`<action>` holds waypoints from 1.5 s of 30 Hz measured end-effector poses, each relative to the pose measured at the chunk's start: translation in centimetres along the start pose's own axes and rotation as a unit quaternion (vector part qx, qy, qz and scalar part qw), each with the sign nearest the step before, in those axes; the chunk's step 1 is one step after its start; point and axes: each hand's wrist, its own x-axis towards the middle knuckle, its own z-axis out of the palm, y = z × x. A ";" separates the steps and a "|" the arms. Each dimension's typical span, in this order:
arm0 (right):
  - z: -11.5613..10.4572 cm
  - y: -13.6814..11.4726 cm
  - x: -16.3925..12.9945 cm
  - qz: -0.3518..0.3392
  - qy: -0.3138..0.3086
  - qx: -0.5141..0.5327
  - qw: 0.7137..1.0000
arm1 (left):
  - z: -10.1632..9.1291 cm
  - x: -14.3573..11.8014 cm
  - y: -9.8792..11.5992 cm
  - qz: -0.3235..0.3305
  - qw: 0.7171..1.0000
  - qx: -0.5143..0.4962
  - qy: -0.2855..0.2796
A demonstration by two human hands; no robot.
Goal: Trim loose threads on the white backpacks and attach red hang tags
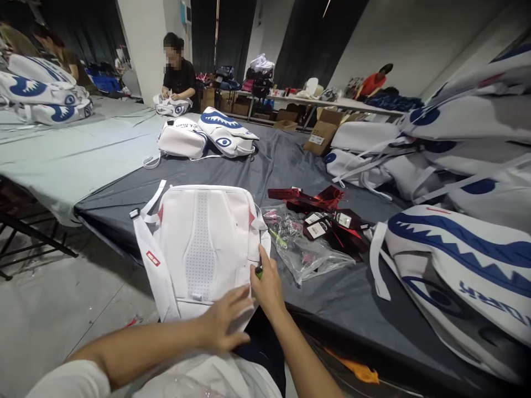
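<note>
left fingers on white backpack, tool above

A bag-making workshop is shown: a long cloth-covered bench is lined with stacked shark-print backpacks, cardboard boxes are kept nearby, and other workers are seated at benches.

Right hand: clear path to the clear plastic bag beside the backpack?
Probably yes. The right hand sits at the white backpack's right edge holding a small green tool; the plastic bag lies just right of it, nothing between.
</note>
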 end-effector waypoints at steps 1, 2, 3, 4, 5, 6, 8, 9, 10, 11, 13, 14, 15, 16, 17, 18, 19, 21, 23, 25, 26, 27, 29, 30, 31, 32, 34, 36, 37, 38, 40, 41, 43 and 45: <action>0.1 0.6 -0.5 -0.007 0.004 0.012 1.000 | -2.2 0.8 -0.5 0.011 1.000 0.008 0.009; 0.1 0.9 -0.8 -0.007 0.008 0.020 1.000 | -4.5 1.9 -1.3 0.021 0.999 0.043 0.026; 0.2 1.1 -1.0 -0.004 0.012 0.027 1.000 | -6.7 3.2 -2.1 0.025 0.994 0.097 0.039; 0.3 1.2 -1.0 0.001 0.015 0.033 0.999 | -8.6 4.5 -3.1 0.012 0.988 0.147 0.045; 0.3 1.2 -1.0 0.008 0.015 0.038 0.999 | -10.2 5.6 -4.0 -0.016 0.979 0.191 0.066; 0.4 1.1 -0.9 0.014 0.012 0.040 0.999 | -11.4 6.5 -4.7 -0.045 0.968 0.227 0.095; 0.6 0.9 -0.7 0.023 0.005 0.047 0.999 | -12.7 7.2 -5.5 -0.091 0.950 0.266 0.135; 0.6 0.8 -0.7 0.025 0.002 0.050 0.998 | -12.8 7.0 -5.7 -0.105 0.946 0.273 0.142; 0.7 0.8 -0.6 0.027 -0.001 0.053 0.998 | -12.8 6.6 -5.7 -0.114 0.945 0.274 0.136; 0.7 0.9 -0.6 0.028 -0.003 0.055 0.998 | -12.5 6.2 -5.7 -0.124 0.946 0.273 0.123; 0.8 1.0 -0.5 0.027 -0.003 0.056 0.998 | -11.8 5.6 -5.6 -0.155 0.945 0.270 0.096; 0.8 1.0 -0.5 0.026 -0.003 0.056 0.998 | -11.5 5.5 -5.5 -0.173 0.944 0.267 0.087; 0.8 1.1 -0.4 0.025 -0.002 0.056 0.998 | -11.4 5.6 -5.5 -0.189 0.943 0.261 0.082; 0.8 1.1 -0.4 0.025 0.000 0.057 0.998 | -11.5 5.7 -5.5 -0.200 0.944 0.249 0.081; 0.8 1.2 -0.3 0.024 0.003 0.058 0.998 | -11.9 5.6 -5.5 -0.205 0.946 0.235 0.086; 0.9 1.2 -0.4 0.022 0.006 0.060 0.998 | -12.7 5.2 -5.4 -0.208 0.946 0.225 0.102; 0.9 1.3 -0.4 0.019 0.010 0.063 0.998 | -13.8 4.4 -5.3 -0.213 0.942 0.224 0.132; 1.0 1.4 -0.6 0.014 0.017 0.069 0.997 | -17.1 0.9 -4.7 -0.254 0.903 0.261 0.227; 1.1 1.4 -0.8 0.012 0.020 0.078 0.997 | -21.0 -4.4 -3.6 -0.346 0.817 0.344 0.308; 1.2 1.4 -0.8 0.015 0.021 0.085 0.996 | -24.7 -10.2 -2.1 -0.446 0.716 0.452 0.290; 1.3 1.3 -0.7 0.017 0.019 0.087 0.996 | -26.2 -12.7 -1.4 -0.492 0.664 0.494 0.271; 1.3 1.2 -0.6 0.018 0.017 0.087 0.996 | -27.3 -14.6 -0.7 -0.531 0.632 0.516 0.228; 1.3 1.0 -0.4 0.021 0.013 0.083 0.996 | -28.0 -16.0 0.2 -0.579 0.607 0.524 0.148; 1.3 0.8 -0.3 0.022 0.011 0.080 0.996 | -27.8 -15.3 0.3 -0.573 0.618 0.522 0.132; 1.2 0.7 -0.3 0.023 0.011 0.078 0.997 | -27.1 -13.8 0.1 -0.544 0.644 0.521 0.133; 1.2 0.5 -0.3 0.024 0.011 0.076 0.997 | -26.0 -11.5 -0.2 -0.492 0.680 0.521 0.158; 1.0 0.2 -0.4 0.026 0.010 0.074 0.997 | -22.9 -5.8 -1.0 -0.342 0.785 0.490 0.162; 0.9 0.0 -0.5 0.032 0.008 0.075 0.997 | -18.8 0.1 -1.6 -0.203 0.898 0.376 0.105; 0.8 0.0 -0.6 0.035 0.008 0.077 0.996 | -16.6 2.5 -1.7 -0.143 0.933 0.326 0.059; 0.9 0.0 -0.6 0.036 0.010 0.080 0.996 | -14.3 4.5 -1.7 -0.098 0.949 0.299 0.028; 1.0 0.0 -0.7 0.031 0.018 0.087 0.996 | -10.1 6.9 -1.4 -0.053 0.961 0.271 0.020; 1.0 0.1 -0.7 0.028 0.024 0.090 0.995 | -8.3 7.4 -1.3 -0.046 0.961 0.270 0.037; 1.2 0.2 -0.6 0.021 0.034 0.092 0.995 | -5.8 7.4 -1.4 -0.046 0.956 0.275 0.087; 1.4 0.4 -0.5 0.019 0.039 0.091 0.995 | -4.5 7.0 -1.8 -0.048 0.951 0.279 0.125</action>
